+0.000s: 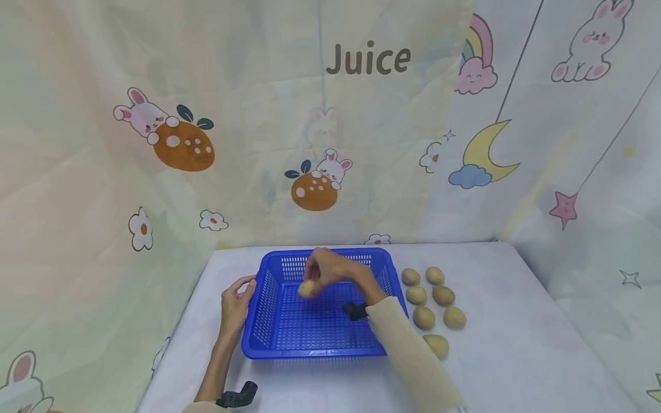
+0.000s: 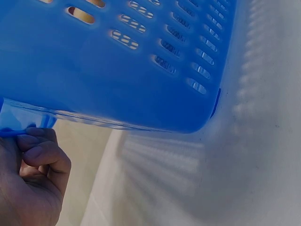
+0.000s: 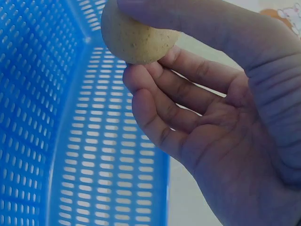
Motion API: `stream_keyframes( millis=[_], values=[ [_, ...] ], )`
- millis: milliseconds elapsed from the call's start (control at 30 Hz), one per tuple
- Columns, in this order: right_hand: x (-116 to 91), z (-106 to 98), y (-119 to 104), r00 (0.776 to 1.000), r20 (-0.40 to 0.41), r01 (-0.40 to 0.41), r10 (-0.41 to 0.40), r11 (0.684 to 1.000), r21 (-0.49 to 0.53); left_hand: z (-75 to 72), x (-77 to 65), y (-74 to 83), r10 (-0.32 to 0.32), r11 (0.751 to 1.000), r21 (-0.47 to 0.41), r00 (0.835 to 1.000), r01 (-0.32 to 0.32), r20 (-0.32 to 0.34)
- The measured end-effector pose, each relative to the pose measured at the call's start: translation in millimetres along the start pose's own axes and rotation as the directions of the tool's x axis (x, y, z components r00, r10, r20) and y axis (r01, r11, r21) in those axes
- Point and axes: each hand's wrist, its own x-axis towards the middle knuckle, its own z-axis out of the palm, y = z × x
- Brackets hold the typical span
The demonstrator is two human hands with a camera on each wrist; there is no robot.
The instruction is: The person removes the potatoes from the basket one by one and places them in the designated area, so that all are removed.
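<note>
A potato [image 1: 307, 288] is pinched between the thumb and fingers of my right hand [image 1: 323, 269], held over the inside of a blue plastic basket [image 1: 320, 353]. The right wrist view shows the thumb lying across this potato [image 3: 136, 40], with the fingertips against its other side. At the basket's left side, my left hand [image 1: 236, 304] grips the rim. Its curled fingers [image 2: 47, 153] show at the rim in the left wrist view. To the right of the basket, several potatoes lie in two rough columns, among them a front potato [image 1: 436, 346] partly covered by my right sleeve.
The basket stands on a white-covered table [image 1: 516, 344], its slotted floor visible. A printed cloth curtain [image 1: 258, 189] hangs behind and at both sides. Black wrist cameras sit on both forearms, the right one [image 1: 354, 311] above the basket.
</note>
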Motion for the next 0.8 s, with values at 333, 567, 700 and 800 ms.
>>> stream_keyframes(
  millis=[333, 567, 700, 800],
  values=[
    [-18.9, -13.8, -3.9, 1.0, 0.001, 0.003, -0.003, 1.0, 0.015, -1.0, 0.0, 1.7, -0.008, 1.0, -0.004, 1.0, 0.009, 0.012],
    [-33.7, -20.9, -5.9, 1.0, -0.009, -0.012, 0.012, 0.999, 0.032, -0.6, -0.3, 0.3, -0.005, 1.0, 0.012, 1.0, 0.005, 0.015],
    [-40.1, -25.8, -5.2, 1.0, -0.013, 0.004, -0.003, 1.0, 0.025, -0.2, -0.2, -0.7, 0.001, 1.0, 0.014, 1.0, -0.001, 0.014],
    [-45.2, -29.6, -5.1, 1.0, -0.016, 0.014, -0.014, 1.0, 0.024, 0.3, -0.5, -1.0, 0.002, 1.0, 0.012, 1.0, -0.002, 0.005]
  ],
)
